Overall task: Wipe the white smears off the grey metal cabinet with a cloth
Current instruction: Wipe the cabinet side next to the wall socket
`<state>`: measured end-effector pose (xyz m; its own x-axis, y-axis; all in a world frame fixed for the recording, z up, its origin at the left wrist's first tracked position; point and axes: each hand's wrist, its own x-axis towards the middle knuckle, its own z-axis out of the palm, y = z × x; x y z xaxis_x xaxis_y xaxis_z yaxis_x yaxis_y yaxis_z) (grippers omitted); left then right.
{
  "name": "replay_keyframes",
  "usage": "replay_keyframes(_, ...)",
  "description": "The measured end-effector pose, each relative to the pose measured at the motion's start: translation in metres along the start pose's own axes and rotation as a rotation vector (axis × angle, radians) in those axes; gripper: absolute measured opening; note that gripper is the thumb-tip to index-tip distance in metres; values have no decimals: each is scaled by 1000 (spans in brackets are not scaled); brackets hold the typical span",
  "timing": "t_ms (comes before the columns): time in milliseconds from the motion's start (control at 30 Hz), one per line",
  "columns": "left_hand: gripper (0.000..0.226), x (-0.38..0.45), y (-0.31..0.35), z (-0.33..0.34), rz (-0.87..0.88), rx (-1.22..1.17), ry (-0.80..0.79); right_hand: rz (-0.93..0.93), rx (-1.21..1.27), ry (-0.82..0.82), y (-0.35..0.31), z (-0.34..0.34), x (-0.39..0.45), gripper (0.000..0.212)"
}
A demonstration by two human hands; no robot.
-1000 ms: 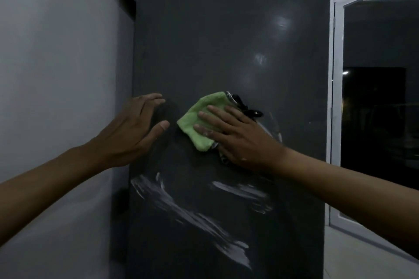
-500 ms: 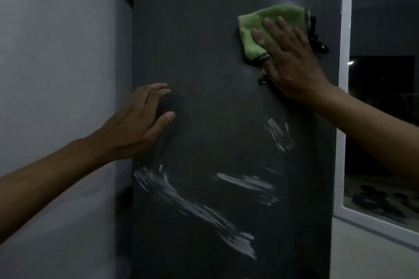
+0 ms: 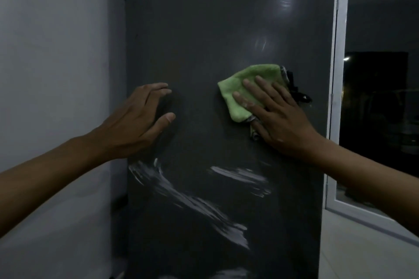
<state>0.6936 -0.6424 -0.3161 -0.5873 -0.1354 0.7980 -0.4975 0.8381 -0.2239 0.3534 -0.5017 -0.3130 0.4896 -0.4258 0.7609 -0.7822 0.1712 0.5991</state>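
Since half a second ago our right hand (image 3: 278, 118) has carried the green cloth (image 3: 251, 88) back down from the upper right of the grey metal cabinet (image 3: 204, 29) to mid-height, and the small smear that showed below it then is now hidden or gone; we cannot tell which. Our left hand (image 3: 138, 120) has kept its place near the cabinet's left edge.

The right hand lies flat with fingers straight and spread, pressing the cloth against the panel; a grey and black part of the cloth sticks out past the fingers and under the thumb. The left hand is open and holds nothing, its fingers lightly bent, braced on the metal.

The remaining white smears sit below both hands: a long diagonal streak (image 3: 188, 199) running from under the left hand down toward the lower right, and a shorter horizontal streak (image 3: 242, 176) just under the right wrist. More white shows faintly at the bottom edge.

The risk we see is that a cloth held only by flat pressure could slip or bunch on the downward pass, and a loaded cloth may drag the white residue across clean metal instead of lifting it.
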Motion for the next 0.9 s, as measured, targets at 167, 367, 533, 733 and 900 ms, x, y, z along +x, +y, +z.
replay_keyframes(167, 64, 1, 2, 1, -5, 2, -4, -13, -27, -22, 13, -4, 8, 63)
replay_keyframes(367, 70, -4, 15, 11, -11, -19, -26, 114, 70, 26, -33, 9, -9, 64)
replay_keyframes(533, 77, -12, 32, 29, -74, -89, 19, -150, -13, -76, -22, 11, -29, 60)
replay_keyframes(733, 71, 11, 54, 33, 23, -55, 67, 16, -5, -18, 35, -16, 14, 57)
replay_keyframes(900, 67, 29, 61, 23, 29, -90, 159, 167, -11, -33, 64, -36, 45, 60)
